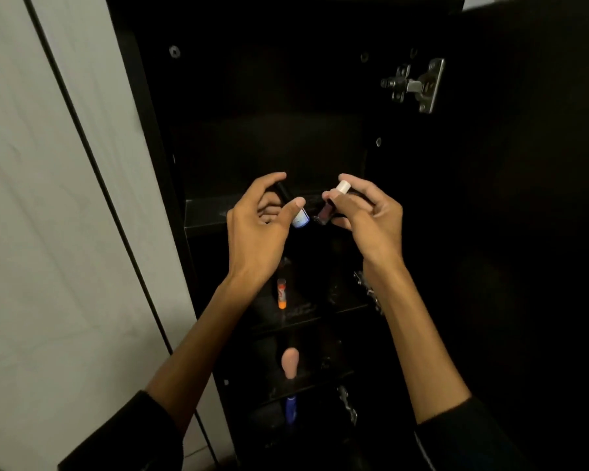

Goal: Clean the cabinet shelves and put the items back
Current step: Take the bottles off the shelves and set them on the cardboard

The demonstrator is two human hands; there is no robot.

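Your left hand (255,229) pinches a black-capped bottle (295,207) and your right hand (364,212) pinches a white-capped bottle (330,205), both just above the shelf (206,212) edge and nearly touching. Set them upright toward 12 o'clock, well back from the lip, one at a time so they don't knock together. The orange tube (281,294) lies at 6 o'clock on the shelf below.
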